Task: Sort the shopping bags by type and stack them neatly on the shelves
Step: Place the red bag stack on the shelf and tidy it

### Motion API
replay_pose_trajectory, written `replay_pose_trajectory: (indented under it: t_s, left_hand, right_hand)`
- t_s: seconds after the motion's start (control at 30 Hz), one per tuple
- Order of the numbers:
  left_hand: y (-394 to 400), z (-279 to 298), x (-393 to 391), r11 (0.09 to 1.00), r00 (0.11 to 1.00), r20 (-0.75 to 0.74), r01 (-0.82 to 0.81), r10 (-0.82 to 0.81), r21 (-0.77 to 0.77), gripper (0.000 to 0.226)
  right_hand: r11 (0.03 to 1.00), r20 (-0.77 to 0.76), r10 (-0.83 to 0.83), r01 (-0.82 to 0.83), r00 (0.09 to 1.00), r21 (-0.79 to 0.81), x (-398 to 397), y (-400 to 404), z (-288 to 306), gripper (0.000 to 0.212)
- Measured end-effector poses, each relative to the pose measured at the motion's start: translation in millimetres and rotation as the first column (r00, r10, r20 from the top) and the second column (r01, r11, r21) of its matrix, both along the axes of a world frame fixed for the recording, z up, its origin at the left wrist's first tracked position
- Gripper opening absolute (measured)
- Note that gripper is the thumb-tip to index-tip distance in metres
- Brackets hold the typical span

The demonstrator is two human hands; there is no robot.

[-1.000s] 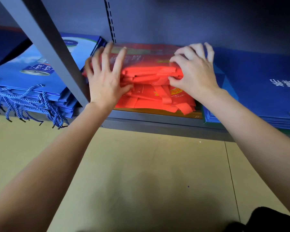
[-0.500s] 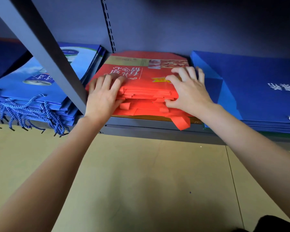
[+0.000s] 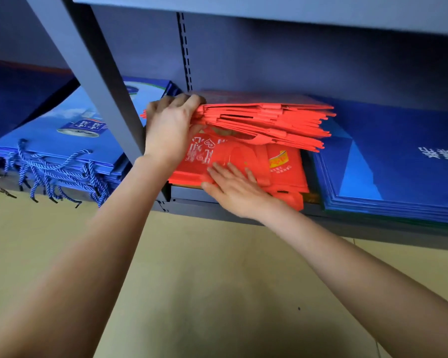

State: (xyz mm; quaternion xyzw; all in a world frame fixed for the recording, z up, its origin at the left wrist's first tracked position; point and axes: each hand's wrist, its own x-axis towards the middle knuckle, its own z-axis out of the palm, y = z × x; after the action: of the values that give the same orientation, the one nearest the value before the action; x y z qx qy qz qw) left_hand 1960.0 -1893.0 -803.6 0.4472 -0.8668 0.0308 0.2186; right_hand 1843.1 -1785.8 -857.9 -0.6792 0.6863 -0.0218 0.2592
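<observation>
We grip the upper part of the red bags (image 3: 264,122) with our left hand (image 3: 170,130), lifted off the shelf (image 3: 243,215), while our right hand (image 3: 233,189) lies flat and relaxed on the red bags beneath. We should smooth those flat, then lower evenly. The post (image 3: 88,73) crowds the left; 2 blue stacks (image 3: 388,161) flank us.

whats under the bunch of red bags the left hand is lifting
Under the lifted red bags, held up by the left hand, lies a flat red bag with white and yellow print; the right hand presses on it. Anything deeper under that bag is covered.
</observation>
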Motion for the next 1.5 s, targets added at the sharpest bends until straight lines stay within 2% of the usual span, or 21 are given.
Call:
replay_pose_trajectory:
  t_s: [0.17,0.33,0.47,0.53,0.6,0.7,0.77,0.83,0.93,1.0,1.1,1.17,1.2,1.3,1.4,1.5]
  left_hand:
    - [4.2,-3.9,0.2,1.000,1.000,0.031,0.000,-0.001,0.022,0.037]
    - [12.6,-8.8,0.3,0.999,1.000,-0.004,-0.015,0.016,0.039,0.038]
    - [19.8,-18.2,1.1,0.997,0.999,0.028,-0.043,0.041,0.069,0.038]
    - [19.7,-19.0,0.9,0.997,0.999,0.024,-0.040,0.039,0.066,0.038]
    - [18.6,-21.5,2.4,0.998,0.999,0.016,-0.034,0.033,0.059,0.037]
    - [17.9,-28.9,2.6,0.999,1.000,-0.010,-0.029,0.029,0.031,0.034]
    - [17.4,-34.3,1.8,0.999,0.999,-0.019,-0.033,0.033,0.019,0.033]
    - [17.8,-36.9,1.4,0.999,0.999,-0.014,-0.043,0.043,0.014,0.033]
    - [18.3,-37.0,1.8,0.999,0.999,-0.005,-0.037,0.037,0.003,0.033]
    - [18.9,-36.9,2.7,0.999,0.999,0.006,-0.035,0.035,0.012,0.033]
    - [20.6,-40.4,4.3,0.997,0.999,0.031,-0.044,0.043,0.063,0.037]
    - [21.0,-44.7,6.3,0.996,0.999,0.035,-0.036,0.033,0.081,0.041]
    - [20.8,-46.9,7.4,0.995,0.999,0.032,-0.025,0.022,0.095,0.043]
    - [19.5,-50.4,9.9,0.989,0.999,0.035,-0.010,0.005,0.150,0.049]
    - [20.7,-53.8,9.6,0.985,0.999,0.044,-0.028,0.021,0.172,0.051]
    - [22.7,-57.1,7.6,0.983,0.999,0.041,-0.041,0.034,0.177,0.053]
  right_hand:
    - [0.971,-0.045,-0.063,0.072,0.997,0.230,-3.8,-35.3,-5.0,0.072]
    - [0.970,-0.083,-0.110,0.126,0.990,0.209,-3.7,-39.6,-9.1,0.076]
    - [0.968,-0.160,-0.099,0.133,0.982,0.212,-10.3,-51.0,-7.9,0.085]
    - [0.977,-0.146,-0.116,0.139,0.982,0.163,-10.4,-52.6,-9.3,0.090]
    - [0.990,-0.123,-0.137,0.138,0.983,-0.002,-2.9,-41.6,-13.5,0.089]
    - [0.941,-0.014,-0.199,0.187,0.980,-0.282,6.0,-9.2,-11.1,0.072]
    - [0.912,0.069,-0.140,0.156,0.988,-0.379,4.6,8.2,-5.1,0.060]
    - [0.917,0.039,0.011,0.005,0.999,-0.399,0.2,14.9,-2.6,0.054]
    - [0.958,-0.116,0.144,-0.167,0.983,-0.234,-4.7,11.4,-11.8,0.057]
    - [0.973,-0.159,0.142,-0.167,0.977,-0.161,-4.6,6.2,-15.8,0.061]
    - [0.980,-0.168,0.105,-0.131,0.980,-0.149,-3.1,8.1,-13.9,0.064]
    - [0.967,-0.142,0.073,-0.105,0.987,-0.231,-4.0,17.5,-10.8,0.061]
    - [0.938,-0.144,0.045,-0.091,0.989,-0.334,-4.3,24.9,-8.8,0.057]
    - [0.794,-0.183,-0.107,-0.027,0.977,-0.607,-12.8,46.0,-10.8,0.046]
    - [0.807,-0.283,-0.196,-0.010,0.939,-0.590,-25.5,63.6,-17.6,0.045]
    - [0.837,-0.368,-0.217,-0.021,0.904,-0.547,-34.1,71.9,-30.2,0.051]
